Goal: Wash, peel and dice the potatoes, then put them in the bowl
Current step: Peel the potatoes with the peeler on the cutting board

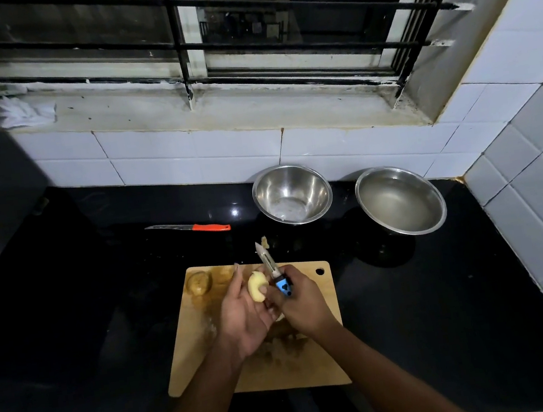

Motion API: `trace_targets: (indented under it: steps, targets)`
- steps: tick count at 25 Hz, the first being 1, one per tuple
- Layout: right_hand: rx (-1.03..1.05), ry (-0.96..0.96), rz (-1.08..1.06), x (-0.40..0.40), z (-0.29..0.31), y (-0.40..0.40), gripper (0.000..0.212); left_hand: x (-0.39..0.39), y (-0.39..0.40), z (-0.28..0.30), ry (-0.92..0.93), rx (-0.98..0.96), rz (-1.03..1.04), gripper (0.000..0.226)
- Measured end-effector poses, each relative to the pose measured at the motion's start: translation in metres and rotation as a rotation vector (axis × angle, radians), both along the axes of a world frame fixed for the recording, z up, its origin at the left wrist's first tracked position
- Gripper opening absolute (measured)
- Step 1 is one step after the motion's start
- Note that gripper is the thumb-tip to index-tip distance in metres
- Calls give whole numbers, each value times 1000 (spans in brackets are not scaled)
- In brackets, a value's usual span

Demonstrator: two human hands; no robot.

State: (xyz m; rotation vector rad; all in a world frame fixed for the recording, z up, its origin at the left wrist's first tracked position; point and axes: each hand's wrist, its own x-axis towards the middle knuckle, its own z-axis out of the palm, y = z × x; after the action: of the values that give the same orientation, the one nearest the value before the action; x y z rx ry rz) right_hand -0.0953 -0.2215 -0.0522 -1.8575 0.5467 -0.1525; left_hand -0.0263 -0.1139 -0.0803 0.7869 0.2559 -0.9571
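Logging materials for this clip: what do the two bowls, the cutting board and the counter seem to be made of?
Left bowl and right bowl: likely stainless steel, silvery with soft reflections. Cutting board: probably wood or bamboo, matte tan with stains. Counter: glossy black, perhaps polished stone, mirroring a light.

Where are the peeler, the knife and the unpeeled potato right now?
peeler (283, 285): head view, on its blue handle, gripped by the right hand (302, 305).
knife (211, 228): head view, on its orange handle, lying on the counter.
unpeeled potato (198, 282): head view, on its brown skin, at the cutting board's far left corner.
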Motion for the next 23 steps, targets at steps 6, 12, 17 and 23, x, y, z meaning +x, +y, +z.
trace_targets:
  steps: [6, 12, 17, 23]
  targets:
    - [91, 36, -8, -4, 4, 0, 21, 0, -2, -4, -42, 42, 30, 52]
    - [176, 79, 136, -16, -4, -3, 11, 5, 5, -8, -41, 113, 87, 55]
    - [-6, 132, 205, -14, -4, 0, 29, 4, 4, -1, 15, 91, 175, 33]
    - [-447, 172, 339, -9, 13, -8, 47, 0, 3, -2, 15, 127, 97, 45]
